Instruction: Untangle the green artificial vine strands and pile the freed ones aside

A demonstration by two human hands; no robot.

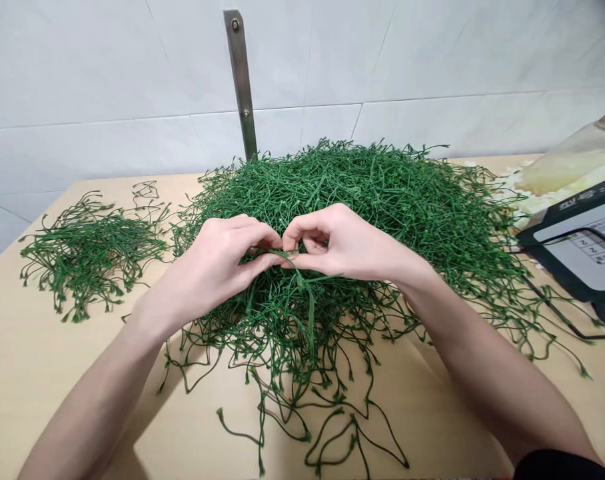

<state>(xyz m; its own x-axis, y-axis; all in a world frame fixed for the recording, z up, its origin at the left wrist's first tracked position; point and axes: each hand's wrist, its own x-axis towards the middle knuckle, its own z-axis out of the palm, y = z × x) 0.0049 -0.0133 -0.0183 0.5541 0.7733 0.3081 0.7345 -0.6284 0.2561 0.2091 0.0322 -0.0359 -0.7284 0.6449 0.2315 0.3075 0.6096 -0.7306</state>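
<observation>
Thin green artificial plant stems with small flared tips form a large heap (362, 180) across the middle of the table. In front of that heap, my left hand (222, 257) pinches a green plastic stem (287, 257) between thumb and fingertips. My right hand (342, 243) meets it fingertip to fingertip, pinching the same stem or one right beside it. Part of the stem hangs down over the heap below my hands. Exactly where each fingertip grips is partly hidden by the fingers.
A smaller pile of green stems (95, 250) lies at the left on the wooden table (27, 360). Loose stems trail toward the front edge. An upright metal strip (241, 83) stands behind the heap, against the tiled wall. A dark box with a white label (582, 240), a cable and a clear container (572, 160) are at the right.
</observation>
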